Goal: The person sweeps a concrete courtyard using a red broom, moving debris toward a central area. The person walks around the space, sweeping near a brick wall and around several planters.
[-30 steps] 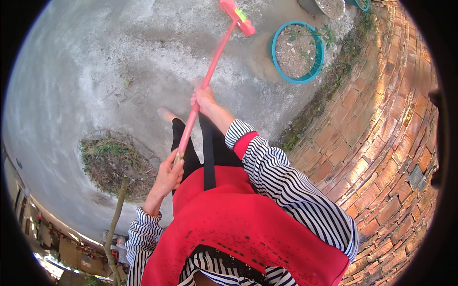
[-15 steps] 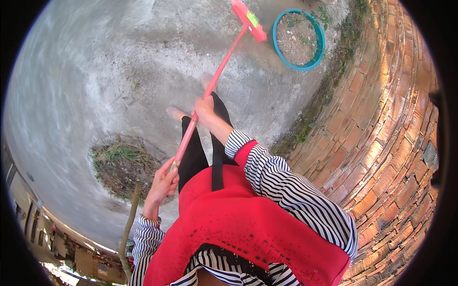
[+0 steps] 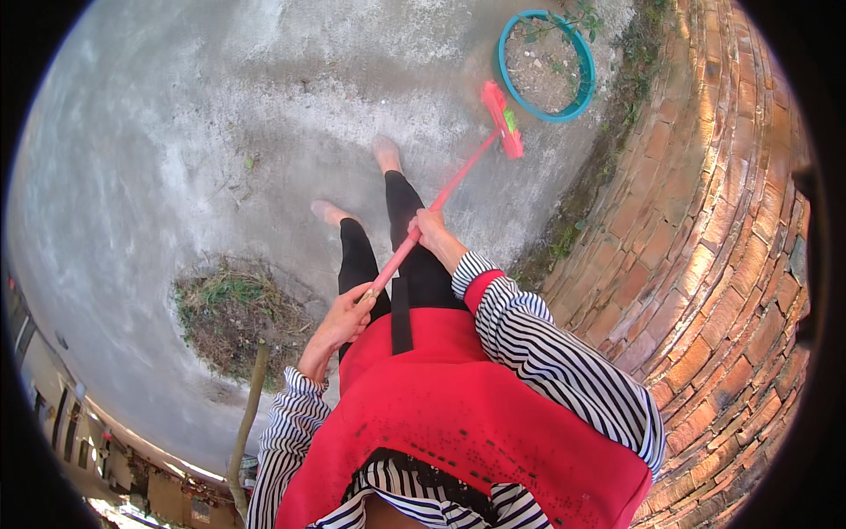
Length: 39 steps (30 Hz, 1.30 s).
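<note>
While scanning rightward over the grey concrete [image 3: 132, 238], meet first a patch of dry weeds [image 3: 233, 309], with a crooked wooden stick [image 3: 248, 406] at its lower edge. Next, see the left grip [image 3: 345, 319] curled around the near end of a pink broom [image 3: 463, 175], slanting across black trousers [image 3: 405, 198]. Farther right, find the right grip [image 3: 431, 229] clasped around its handle [image 3: 400, 254], partway up. Then spot the broom head [image 3: 496, 106], near a soil-filled teal pot [image 3: 588, 84]; cannot tell if touching the concrete. At far right, see orange brickwork [image 3: 696, 291].
</note>
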Tool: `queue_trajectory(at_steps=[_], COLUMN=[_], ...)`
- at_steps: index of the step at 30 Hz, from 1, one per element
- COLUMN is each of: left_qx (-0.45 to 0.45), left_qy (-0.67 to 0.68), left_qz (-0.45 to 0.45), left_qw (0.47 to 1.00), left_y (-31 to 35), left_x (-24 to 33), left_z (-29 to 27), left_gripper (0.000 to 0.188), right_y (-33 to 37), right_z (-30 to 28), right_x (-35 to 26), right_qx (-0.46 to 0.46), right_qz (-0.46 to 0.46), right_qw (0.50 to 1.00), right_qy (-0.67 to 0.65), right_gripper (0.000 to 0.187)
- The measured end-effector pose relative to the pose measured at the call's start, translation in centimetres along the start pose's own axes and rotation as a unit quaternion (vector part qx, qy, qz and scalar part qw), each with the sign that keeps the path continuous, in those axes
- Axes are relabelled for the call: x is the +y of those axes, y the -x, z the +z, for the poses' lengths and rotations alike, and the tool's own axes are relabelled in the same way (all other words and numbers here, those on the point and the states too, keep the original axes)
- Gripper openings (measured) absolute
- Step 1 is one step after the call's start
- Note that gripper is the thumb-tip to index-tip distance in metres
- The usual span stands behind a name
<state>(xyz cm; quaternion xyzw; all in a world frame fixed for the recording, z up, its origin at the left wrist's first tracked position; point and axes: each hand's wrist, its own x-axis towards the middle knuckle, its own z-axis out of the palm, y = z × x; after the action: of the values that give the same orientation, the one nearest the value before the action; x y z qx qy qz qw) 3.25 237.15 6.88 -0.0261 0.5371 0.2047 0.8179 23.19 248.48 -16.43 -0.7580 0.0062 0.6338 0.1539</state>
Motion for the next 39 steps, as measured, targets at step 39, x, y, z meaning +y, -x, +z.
queue_trajectory(at_steps=[39], left_qx=[0.109], left_qy=[0.36], left_qz=[0.182], left_qw=[0.908], left_y=[21.9], left_x=[4.1], left_z=[5.9], left_gripper=[0.033], right_y=[18.6], right_z=[21.7], right_x=[-0.1], right_qx=[-0.377], right_qz=[0.202], right_qw=[0.884], right_qy=[0.188], right_gripper=[0.009])
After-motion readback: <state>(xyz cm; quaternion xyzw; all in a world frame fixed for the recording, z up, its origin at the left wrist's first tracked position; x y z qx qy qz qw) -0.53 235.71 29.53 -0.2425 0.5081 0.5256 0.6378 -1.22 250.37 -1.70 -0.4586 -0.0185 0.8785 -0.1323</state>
